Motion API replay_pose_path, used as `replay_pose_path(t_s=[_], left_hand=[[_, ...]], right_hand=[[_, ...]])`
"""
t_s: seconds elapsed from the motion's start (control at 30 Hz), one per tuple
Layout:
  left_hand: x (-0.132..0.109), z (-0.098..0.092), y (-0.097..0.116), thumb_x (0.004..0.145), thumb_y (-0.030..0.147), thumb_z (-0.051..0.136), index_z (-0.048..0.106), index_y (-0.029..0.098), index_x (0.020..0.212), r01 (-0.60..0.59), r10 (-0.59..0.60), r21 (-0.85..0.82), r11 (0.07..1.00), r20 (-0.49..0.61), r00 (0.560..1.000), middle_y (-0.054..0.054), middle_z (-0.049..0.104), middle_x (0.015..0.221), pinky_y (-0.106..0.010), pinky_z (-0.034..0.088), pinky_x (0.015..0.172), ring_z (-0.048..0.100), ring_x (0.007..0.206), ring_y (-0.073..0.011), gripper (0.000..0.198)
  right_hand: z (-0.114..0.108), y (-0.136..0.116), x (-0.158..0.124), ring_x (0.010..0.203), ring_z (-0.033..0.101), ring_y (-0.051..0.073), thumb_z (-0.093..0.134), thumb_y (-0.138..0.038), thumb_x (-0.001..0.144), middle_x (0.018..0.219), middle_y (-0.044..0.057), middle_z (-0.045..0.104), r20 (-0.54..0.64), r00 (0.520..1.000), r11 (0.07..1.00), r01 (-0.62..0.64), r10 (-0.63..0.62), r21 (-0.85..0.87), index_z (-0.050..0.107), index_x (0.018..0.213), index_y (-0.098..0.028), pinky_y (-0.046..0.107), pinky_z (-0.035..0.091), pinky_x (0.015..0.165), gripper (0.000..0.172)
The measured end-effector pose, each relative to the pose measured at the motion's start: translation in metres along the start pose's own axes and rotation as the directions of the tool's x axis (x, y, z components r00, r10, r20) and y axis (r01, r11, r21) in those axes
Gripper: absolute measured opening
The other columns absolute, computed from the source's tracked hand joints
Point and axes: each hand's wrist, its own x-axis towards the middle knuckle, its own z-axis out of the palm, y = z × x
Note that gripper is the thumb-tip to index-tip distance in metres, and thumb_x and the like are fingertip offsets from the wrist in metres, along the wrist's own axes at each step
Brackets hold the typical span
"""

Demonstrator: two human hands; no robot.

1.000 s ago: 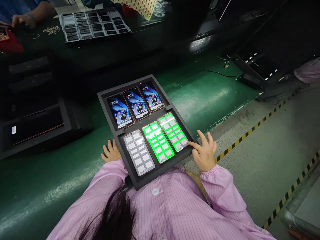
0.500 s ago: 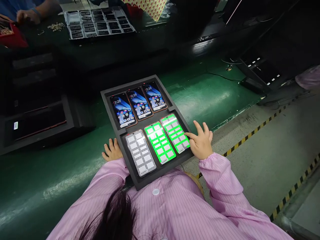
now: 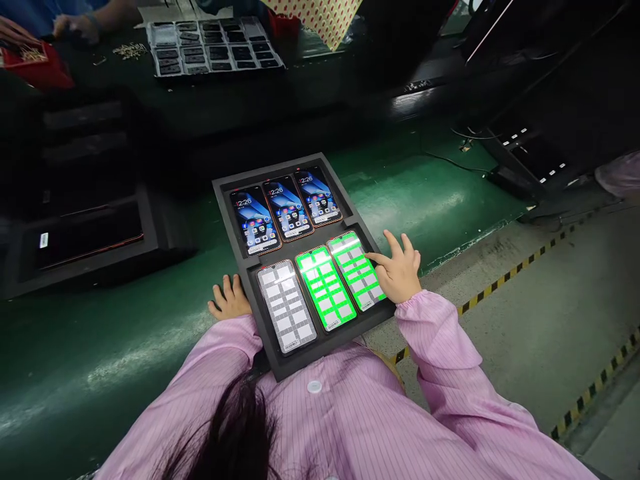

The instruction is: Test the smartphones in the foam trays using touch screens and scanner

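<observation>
A dark grey foam tray [image 3: 231, 230] lies in front of me, one edge close to my body, with two rows of three smartphones. The lower right smartphone [image 3: 354, 275] shows a white-and-grey block grid partly filled with green. My right hand [image 3: 401, 272] reaches over the tray's right side, its index fingertip at that screen's right edge and its other fingers apart. Beside the tray, my left hand [image 3: 231, 299] rests with spread fingers on the green table. The middle smartphone [image 3: 325, 290] has green between its blocks; the left smartphone [image 3: 287, 307] shows only grey and white.
The far row's smartphones [image 3: 289, 208] show home screens reading 12:26. Another dark tray [image 3: 165, 233] with a phone stands at left. Across the table are a compartment tray [image 3: 156, 63] of dark parts, a red bin [image 3: 55, 70] and a co-worker's hands [image 3: 77, 28].
My right index finger has slid up along the lower right smartphone's edge. My left hand stays beside the tray. The whole view has shifted slightly.
</observation>
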Motion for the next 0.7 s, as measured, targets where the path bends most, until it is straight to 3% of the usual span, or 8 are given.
replay_pose_path(t_s=[0.4,0.7], left_hand=[[-0.001,-0.005,0.004,0.087,0.030,0.032,0.046,0.027,0.126,0.014,-0.014,-0.059,0.998,0.004,1.000,-0.006,0.041,0.139,-0.053,0.012,0.104,0.028,0.130,-0.0257,0.041],[0.001,-0.010,0.003,0.084,0.028,0.038,0.047,0.027,0.125,0.038,-0.033,-0.073,0.997,0.071,0.997,-0.008,0.042,0.138,-0.056,0.014,0.103,0.029,0.130,-0.0269,0.042]], right_hand=[[0.001,-0.019,0.039,0.131,0.017,0.038,0.038,-0.015,0.076,0.144,0.005,0.027,0.051,0.999,1.000,-0.002,0.002,0.000,0.063,0.106,-0.031,0.067,0.024,0.094,0.042],[0.005,-0.041,0.040,0.131,0.017,0.037,0.039,-0.016,0.076,0.144,0.005,0.026,0.093,0.990,0.994,0.109,-0.108,-0.006,0.061,0.108,-0.032,0.066,0.023,0.095,0.043]])
